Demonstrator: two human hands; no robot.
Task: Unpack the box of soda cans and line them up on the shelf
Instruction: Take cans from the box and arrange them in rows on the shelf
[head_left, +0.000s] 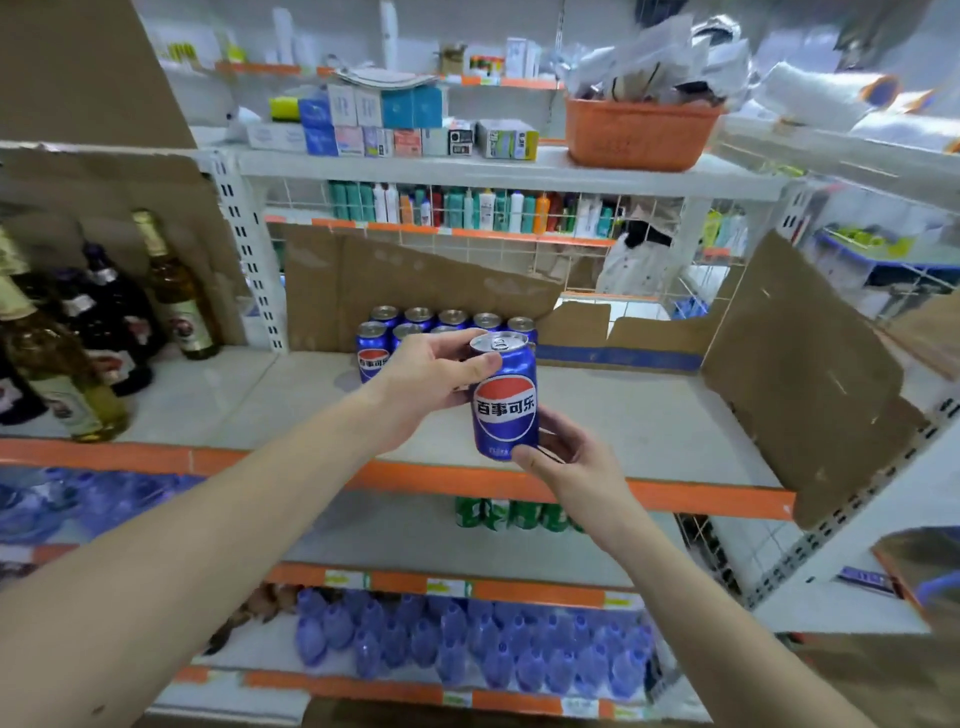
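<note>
A blue soda can (505, 397) with a red, white and blue logo is upright in the air above the front of the white shelf (639, 421). My left hand (426, 376) grips its upper part from the left. My right hand (566, 457) holds its bottom from the right. Behind them, several matching cans (415, 325) stand in rows at the back of the shelf, against a torn cardboard sheet (415, 280). Some of those cans are hidden by my left hand.
Glass bottles (176, 291) stand at the shelf's left end. A cardboard flap (800, 379) leans at the right end. Green cans (514, 514) sit on the shelf below and blue water bottles (467, 644) lower still. An orange basket (639, 135) is up top.
</note>
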